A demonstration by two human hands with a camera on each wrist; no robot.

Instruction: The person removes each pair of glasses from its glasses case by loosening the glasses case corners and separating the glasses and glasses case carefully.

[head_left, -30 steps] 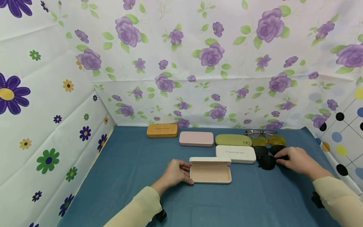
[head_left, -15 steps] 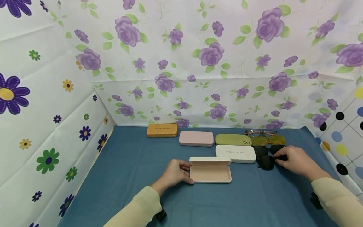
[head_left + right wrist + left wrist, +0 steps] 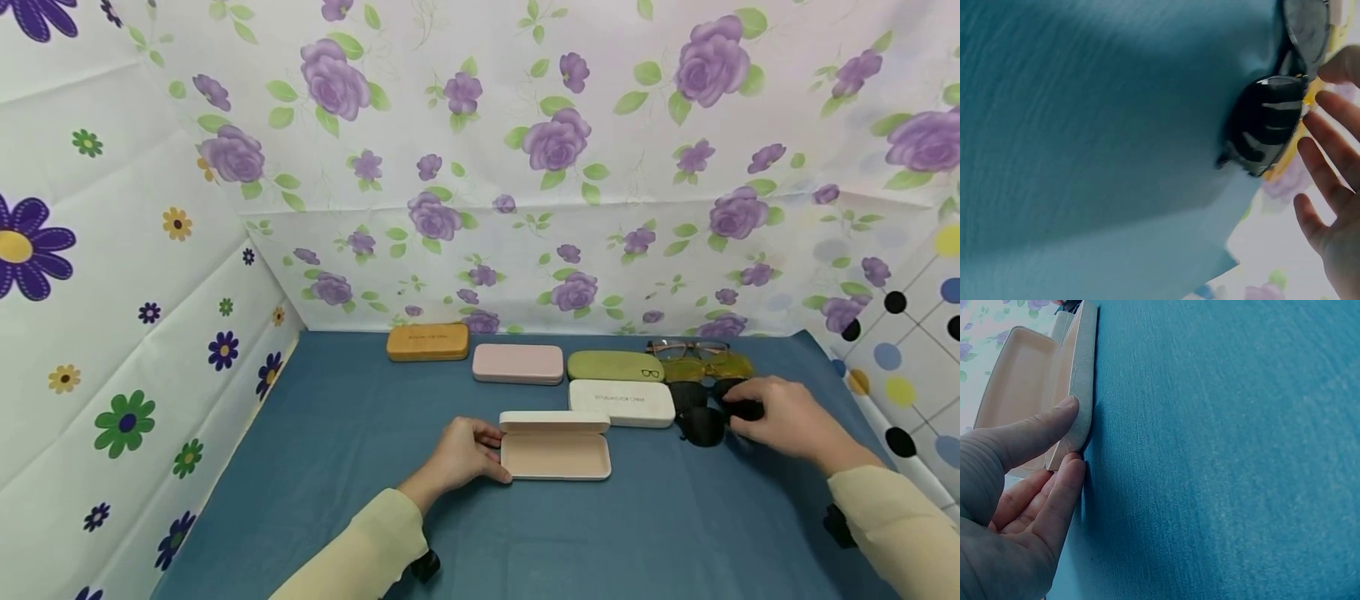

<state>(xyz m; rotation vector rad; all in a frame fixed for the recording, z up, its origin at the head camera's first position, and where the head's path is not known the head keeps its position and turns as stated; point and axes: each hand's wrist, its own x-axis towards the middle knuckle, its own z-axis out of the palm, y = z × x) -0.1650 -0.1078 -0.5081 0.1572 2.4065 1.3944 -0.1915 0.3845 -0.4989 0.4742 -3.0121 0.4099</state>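
Note:
A white glasses case (image 3: 556, 459) with a cream lining lies with its lid up in the head view. My left hand (image 3: 463, 454) holds its left end; the left wrist view shows the thumb (image 3: 1038, 431) over the front wall and fingers against the outside corner. My right hand (image 3: 783, 417) is at the nearer black sunglasses (image 3: 702, 427), over their right lens in the head view. In the right wrist view its fingers (image 3: 1329, 147) are spread and nearly straight, tips right beside the bridge of the sunglasses, a small gap showing between thumb and index finger.
Another dark pair of sunglasses (image 3: 686, 395), yellow-lens glasses (image 3: 682, 369) and clear glasses (image 3: 670, 350) lie in a column behind. Closed cases stand to the left: white (image 3: 622, 404), green (image 3: 611, 365), pink (image 3: 517, 364) and mustard (image 3: 427, 342). Floral cloth (image 3: 510, 275) hangs at the back.
The right thumb and index finger have parted, and the index finger has moved slightly up and left over the sunglasses. The left hand keeps its hold on the case.

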